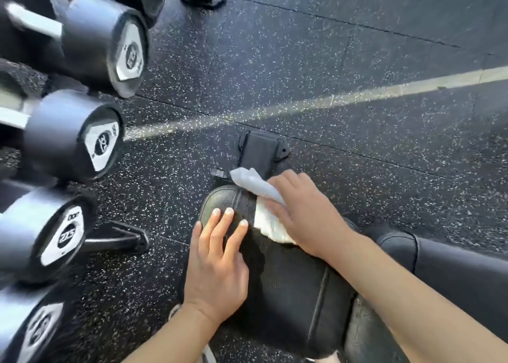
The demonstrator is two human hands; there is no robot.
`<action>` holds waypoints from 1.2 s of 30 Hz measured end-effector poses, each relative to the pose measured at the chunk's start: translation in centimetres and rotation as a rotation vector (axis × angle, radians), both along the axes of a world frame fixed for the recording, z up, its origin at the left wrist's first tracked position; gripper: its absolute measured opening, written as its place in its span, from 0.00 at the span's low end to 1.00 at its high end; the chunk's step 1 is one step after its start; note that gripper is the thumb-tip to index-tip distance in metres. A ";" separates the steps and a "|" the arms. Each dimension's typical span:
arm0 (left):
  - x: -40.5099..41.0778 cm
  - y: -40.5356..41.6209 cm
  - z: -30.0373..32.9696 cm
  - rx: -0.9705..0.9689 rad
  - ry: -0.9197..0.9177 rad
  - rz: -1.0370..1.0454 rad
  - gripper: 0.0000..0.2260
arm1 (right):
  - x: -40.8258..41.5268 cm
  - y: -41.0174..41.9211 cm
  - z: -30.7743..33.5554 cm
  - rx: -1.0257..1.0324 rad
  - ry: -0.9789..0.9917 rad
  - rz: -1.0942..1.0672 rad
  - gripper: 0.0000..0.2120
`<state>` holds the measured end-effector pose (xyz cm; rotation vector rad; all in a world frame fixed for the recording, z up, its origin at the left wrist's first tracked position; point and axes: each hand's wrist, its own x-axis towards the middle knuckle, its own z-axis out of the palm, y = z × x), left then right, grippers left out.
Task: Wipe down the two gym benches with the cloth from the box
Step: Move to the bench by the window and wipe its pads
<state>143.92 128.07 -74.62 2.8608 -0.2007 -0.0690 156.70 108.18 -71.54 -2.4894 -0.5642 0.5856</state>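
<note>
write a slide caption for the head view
Right hand presses a white cloth on the black bench; left hand lies flat beside it, dumbbells at left.

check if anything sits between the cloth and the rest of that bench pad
Only the left hand, resting flat on the bench pad beside the cloth that the right hand presses down. Otherwise nothing visible lies on it.
</note>
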 end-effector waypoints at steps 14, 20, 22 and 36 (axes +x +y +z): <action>-0.2 0.5 -0.7 0.026 0.051 -0.035 0.28 | 3.7 1.0 -2.8 0.121 0.271 0.047 0.12; -0.6 0.8 -1.3 0.023 0.043 -0.041 0.25 | 5.1 5.6 -2.8 0.213 0.273 0.086 0.12; -0.4 0.8 -1.2 0.012 0.035 -0.056 0.25 | 4.7 2.8 -2.5 0.213 0.312 0.087 0.12; -0.5 0.9 -1.5 -0.011 0.005 -0.072 0.29 | 3.4 0.5 -2.5 0.080 0.277 0.050 0.14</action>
